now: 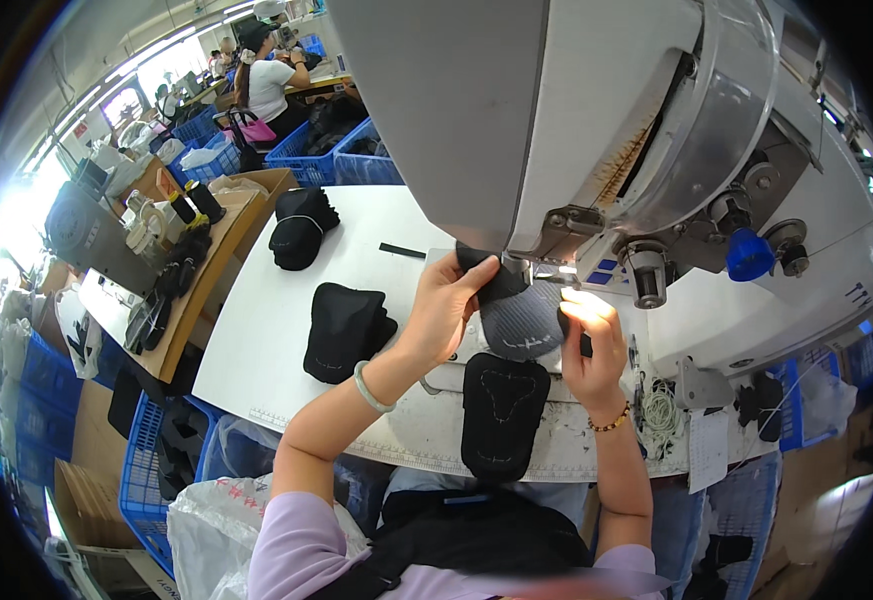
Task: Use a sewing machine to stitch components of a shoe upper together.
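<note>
My left hand (pixel 446 300) pinches the far edge of a black fabric cap piece (pixel 519 318) under the head of a large grey-white sewing machine (pixel 596 130). My right hand (pixel 591 340) grips the near right side of the same piece, lit by the machine lamp. A flat black padded panel (pixel 501 412) with light stitching lies on the table edge just below both hands. A pale green bangle sits on my left wrist, a bead bracelet on my right.
Two stacks of black cap pieces (pixel 344 328) (pixel 299 230) lie on the white table (pixel 256 340) to the left. Blue crates (pixel 146 470) stand on the floor at left and behind. A wooden shelf (pixel 206 270) holds tape rolls. Another person (pixel 268 80) sits far back.
</note>
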`<state>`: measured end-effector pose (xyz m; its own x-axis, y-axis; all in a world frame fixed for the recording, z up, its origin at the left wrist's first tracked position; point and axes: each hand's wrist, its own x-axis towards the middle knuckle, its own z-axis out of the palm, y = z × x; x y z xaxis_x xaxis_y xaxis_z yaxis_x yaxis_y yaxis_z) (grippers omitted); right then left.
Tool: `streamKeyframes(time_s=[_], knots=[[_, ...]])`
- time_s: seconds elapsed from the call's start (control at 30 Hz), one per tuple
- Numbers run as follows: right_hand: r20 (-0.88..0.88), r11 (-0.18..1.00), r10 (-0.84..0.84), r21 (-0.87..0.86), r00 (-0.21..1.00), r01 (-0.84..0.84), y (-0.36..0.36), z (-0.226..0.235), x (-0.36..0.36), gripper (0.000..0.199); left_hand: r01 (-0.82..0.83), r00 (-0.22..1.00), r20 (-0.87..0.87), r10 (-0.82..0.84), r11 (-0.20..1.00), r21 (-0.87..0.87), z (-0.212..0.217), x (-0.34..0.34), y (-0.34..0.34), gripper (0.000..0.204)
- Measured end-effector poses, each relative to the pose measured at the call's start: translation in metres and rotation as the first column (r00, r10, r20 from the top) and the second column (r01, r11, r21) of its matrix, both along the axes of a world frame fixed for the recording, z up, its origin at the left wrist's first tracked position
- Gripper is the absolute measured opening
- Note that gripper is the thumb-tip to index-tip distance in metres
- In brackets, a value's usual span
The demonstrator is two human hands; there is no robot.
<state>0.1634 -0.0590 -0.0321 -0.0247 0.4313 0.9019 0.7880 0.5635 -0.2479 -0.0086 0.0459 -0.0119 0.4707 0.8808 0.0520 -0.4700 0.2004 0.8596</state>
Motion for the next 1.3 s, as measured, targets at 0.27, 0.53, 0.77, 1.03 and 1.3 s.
streamKeyframes(time_s=[0.27,0.53,0.77,1.03,1.3], knots=[[0.006,0.98,-0.115,0.162,0.993,0.113,-0.004,-0.005,0.011,0.022,-0.446,0.875,-0.1,0.474,0.869,0.212,0.002,-0.13,0.05,0.019],[-0.002,0.988,-0.042,0.147,0.999,0.042,-0.001,-0.009,0.004,0.021,-0.299,0.531,-0.713,0.457,0.889,0.347,-0.041,-0.207,0.043,0.039],[0.027,0.984,-0.09,0.156,0.996,0.085,-0.003,-0.01,0.011,0.021,0.082,-0.152,-0.461,0.874,0.476,0.876,-0.039,-0.181,0.047,0.047],[0.026,0.986,-0.05,0.16,0.998,0.045,-0.006,-0.011,0.003,0.022,0.628,0.302,-0.664,0.684,0.381,0.678,-0.053,-0.097,0.181,0.029],[-0.127,0.977,-0.095,0.178,0.987,0.117,0.012,-0.012,0.022,0.026,0.667,0.123,-0.929,0.348,0.664,0.337,-0.071,-0.067,0.227,0.032]])
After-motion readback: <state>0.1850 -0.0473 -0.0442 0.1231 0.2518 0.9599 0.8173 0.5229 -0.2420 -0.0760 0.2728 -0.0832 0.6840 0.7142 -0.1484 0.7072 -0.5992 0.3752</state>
